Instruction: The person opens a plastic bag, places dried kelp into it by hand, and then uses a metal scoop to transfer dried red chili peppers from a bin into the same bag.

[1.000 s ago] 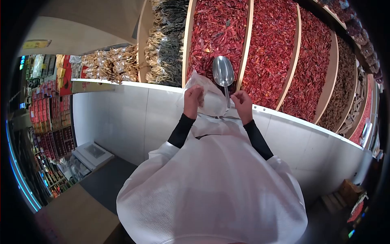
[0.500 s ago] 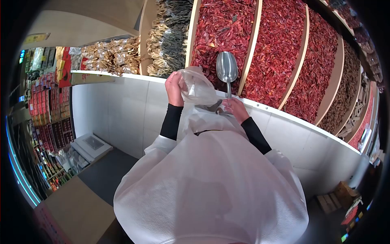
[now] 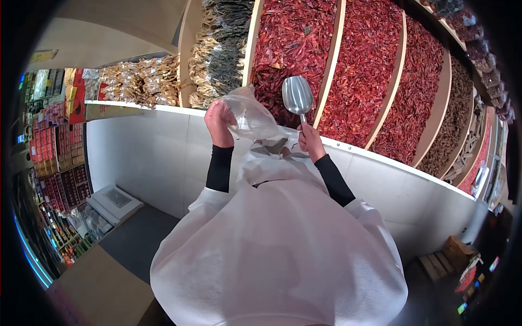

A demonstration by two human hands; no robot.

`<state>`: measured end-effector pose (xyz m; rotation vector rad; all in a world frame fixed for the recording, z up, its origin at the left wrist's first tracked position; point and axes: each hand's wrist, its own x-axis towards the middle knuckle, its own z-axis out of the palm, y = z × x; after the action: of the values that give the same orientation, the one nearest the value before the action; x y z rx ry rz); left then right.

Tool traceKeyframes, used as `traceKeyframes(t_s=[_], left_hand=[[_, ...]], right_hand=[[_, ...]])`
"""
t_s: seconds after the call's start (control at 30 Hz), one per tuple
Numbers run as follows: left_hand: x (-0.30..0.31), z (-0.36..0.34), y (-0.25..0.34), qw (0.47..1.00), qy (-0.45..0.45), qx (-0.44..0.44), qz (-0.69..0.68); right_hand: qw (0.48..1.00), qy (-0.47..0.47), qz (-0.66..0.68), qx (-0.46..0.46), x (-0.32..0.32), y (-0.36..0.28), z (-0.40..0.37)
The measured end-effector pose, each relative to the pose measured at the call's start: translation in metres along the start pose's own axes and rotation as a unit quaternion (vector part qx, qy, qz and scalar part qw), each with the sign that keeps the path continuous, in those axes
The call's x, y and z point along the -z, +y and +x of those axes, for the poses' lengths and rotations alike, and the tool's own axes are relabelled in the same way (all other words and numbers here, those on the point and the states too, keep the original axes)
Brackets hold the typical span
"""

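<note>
In the head view, my left hand [image 3: 219,120] is closed on the edge of a clear plastic bag [image 3: 251,115], held up in front of the bins. My right hand [image 3: 310,142] grips the handle of a metal scoop [image 3: 297,95], whose bowl points away from me. The scoop is at the near end of a bin of dried red chilies [image 3: 293,38], to the right of the bag. No chilies can be made out in the scoop or the bag.
More red chilies [image 3: 364,65] fill bins to the right, split by wooden dividers [image 3: 330,68]. Dark dried goods [image 3: 225,32] lie to the left. A white front edge [image 3: 380,152] runs along the bins. A white box [image 3: 115,201] is low at left, a wooden crate [image 3: 459,252] low at right.
My right hand has risen and closed more plainly round the scoop handle. The scoop, my left hand and the bag have shifted a little left in the view, which has itself moved slightly.
</note>
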<state>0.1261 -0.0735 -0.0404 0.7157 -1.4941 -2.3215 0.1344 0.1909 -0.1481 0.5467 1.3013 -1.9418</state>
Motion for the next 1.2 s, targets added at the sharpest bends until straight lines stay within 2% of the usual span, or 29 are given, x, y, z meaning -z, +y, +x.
traceKeyframes(t_s=[0.1,0.23,0.43,0.57,0.63,0.73,0.77,0.83,1.07,1.13,1.2], left_hand=[[-0.004,0.000,0.010,0.999,0.021,0.024,-0.013],[0.003,0.013,0.016,0.997,0.052,0.043,-0.024],[0.013,0.037,0.033,0.996,0.080,0.029,-0.041],[0.028,0.055,0.044,0.997,0.049,0.018,-0.048],[0.025,0.062,0.053,0.994,0.102,0.019,-0.034],[0.025,0.072,0.063,0.993,0.108,0.007,-0.037],[0.029,0.078,0.063,0.994,0.104,0.009,-0.038],[0.038,0.088,0.062,0.997,0.001,0.007,-0.075],[0.029,0.111,0.058,0.996,-0.040,-0.012,-0.082],[0.014,0.106,0.059,0.998,-0.053,-0.031,-0.011],[0.010,0.104,0.052,0.998,-0.063,-0.012,0.015]], right_hand=[[0.996,0.051,-0.070,0.026,-0.001,0.003,-0.006],[0.992,0.095,-0.082,0.028,-0.010,0.006,-0.017],[0.988,0.117,-0.078,0.059,-0.033,0.001,-0.011],[0.978,0.171,-0.069,0.099,-0.050,-0.006,0.009],[0.975,0.186,-0.059,0.107,-0.054,-0.011,0.021],[0.969,0.208,-0.048,0.123,-0.060,-0.021,0.035],[0.967,0.213,-0.047,0.130,-0.061,-0.025,0.040],[0.961,0.230,-0.053,0.143,-0.067,-0.032,0.046],[0.951,0.248,-0.073,0.168,-0.064,-0.035,0.079],[0.932,0.268,-0.150,0.192,-0.062,-0.038,0.090],[0.927,0.268,-0.157,0.208,-0.060,-0.040,0.099]])
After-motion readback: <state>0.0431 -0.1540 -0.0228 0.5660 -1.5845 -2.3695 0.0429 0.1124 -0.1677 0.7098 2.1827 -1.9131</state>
